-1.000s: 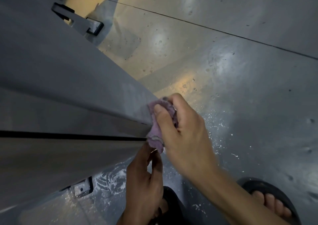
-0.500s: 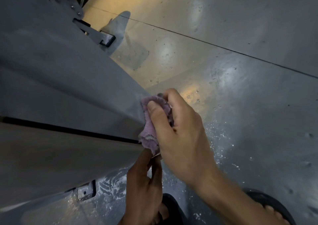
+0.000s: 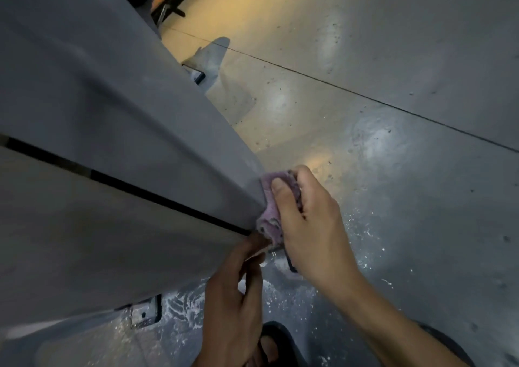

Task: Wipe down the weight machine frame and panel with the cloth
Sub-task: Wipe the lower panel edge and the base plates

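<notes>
Right hand [image 3: 306, 220] clamps the purple cloth [image 3: 271, 217] against the grey panel [image 3: 118, 119] corner edge; left hand [image 3: 233, 305], at its 7 o'clock, pinches the cloth's hanging tail, apparently steadying it.

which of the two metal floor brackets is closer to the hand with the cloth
The near bracket, at the panel's lower edge bottom left, sits closer to the right hand holding the purple cloth. The other bracket lies far up the floor.

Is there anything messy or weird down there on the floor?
Yes. White specks and smears are scattered over the grey floor beside the machine panel, thickest near the bolted foot plate. They look like splashes or residue; what they are is unclear.
</notes>
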Demonstrator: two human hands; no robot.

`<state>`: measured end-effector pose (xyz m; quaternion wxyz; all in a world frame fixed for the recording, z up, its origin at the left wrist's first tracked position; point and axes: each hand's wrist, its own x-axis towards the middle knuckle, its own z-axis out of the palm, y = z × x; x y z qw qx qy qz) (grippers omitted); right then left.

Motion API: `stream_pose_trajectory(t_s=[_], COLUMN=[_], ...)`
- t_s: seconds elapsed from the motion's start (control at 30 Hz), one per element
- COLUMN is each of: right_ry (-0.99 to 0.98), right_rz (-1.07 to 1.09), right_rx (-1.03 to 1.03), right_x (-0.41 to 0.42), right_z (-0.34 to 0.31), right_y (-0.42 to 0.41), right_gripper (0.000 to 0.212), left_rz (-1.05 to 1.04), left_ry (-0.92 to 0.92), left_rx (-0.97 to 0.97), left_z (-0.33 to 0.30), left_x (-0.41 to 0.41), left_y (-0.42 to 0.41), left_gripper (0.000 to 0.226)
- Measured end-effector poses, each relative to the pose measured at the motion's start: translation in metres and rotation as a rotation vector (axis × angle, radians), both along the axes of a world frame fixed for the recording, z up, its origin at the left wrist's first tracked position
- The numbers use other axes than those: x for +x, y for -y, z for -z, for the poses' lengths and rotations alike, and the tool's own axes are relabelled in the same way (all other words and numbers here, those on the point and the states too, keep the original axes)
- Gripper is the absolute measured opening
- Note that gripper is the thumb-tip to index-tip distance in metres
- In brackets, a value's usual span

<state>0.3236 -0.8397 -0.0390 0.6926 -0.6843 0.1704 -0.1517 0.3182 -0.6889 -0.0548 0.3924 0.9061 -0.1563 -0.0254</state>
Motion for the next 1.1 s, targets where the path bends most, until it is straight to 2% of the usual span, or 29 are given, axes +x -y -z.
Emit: stream_pose_trajectory(t_s=[0.1,0.17,0.23,0.3,0.37,0.43,0.53,0.63,0.77,0.87,0.97,1.1], right_ry=[-0.035,0.094,0.242,0.319,0.272,0.126,-0.027,0.109,0.314,0.215,0.047,0.254], right_rz=[-0.001,-0.017,-0.008,0.026,0.021,0.017,0.035,0.009,0.038,0.034,0.035,0.064], right_rx=[-0.033,-0.026,0.008,0.013,0.021,-0.017,-0.089,-0.078,-0.056,-0.050,-0.107,-0.068], right_x=[0.002,0.006,0.011,0.013,0.010,0.006,0.002,0.006,0.015,0.011,0.004,0.000], right_z=[-0.001,-0.029,-0.060,-0.076,-0.067,-0.044,-0.020,-0.048,-0.091,-0.079,-0.062,-0.097], right_y=[0.003,0.005,0.004,0.001,-0.001,-0.001,0.000,0.004,0.004,0.001,0.002,-0.002], right_gripper=[0.017,0.017,0.016,0.016,0.019,0.020,0.020,0.022,0.021,0.022,0.023,0.022], left_rz=[0.016,0.011,0.002,0.008,0.011,0.052,0.077,0.061,0.048,0.095,0.121,0.094], left_ry=[-0.004,0.000,-0.019,-0.017,0.006,0.012,-0.001,0.008,0.048,0.054,0.032,0.080], left_rx=[-0.041,-0.045,-0.036,-0.034,-0.058,-0.104,-0.127,-0.136,-0.099,-0.144,-0.163,-0.194], left_z=[-0.007,-0.008,-0.007,-0.005,-0.006,-0.009,-0.006,-0.004,-0.009,-0.019,-0.028,-0.037], left_x=[0.000,-0.001,-0.002,-0.002,-0.002,-0.003,-0.006,-0.007,-0.001,0.001,0.001,-0.003], left_y=[0.001,0.000,-0.002,-0.005,-0.007,-0.008,-0.013,-0.014,-0.015,-0.015,-0.014,-0.010], left_gripper=[0.052,0.059,0.077,0.083,0.075,0.058,0.053,0.048,0.052,0.043,0.053,0.057])
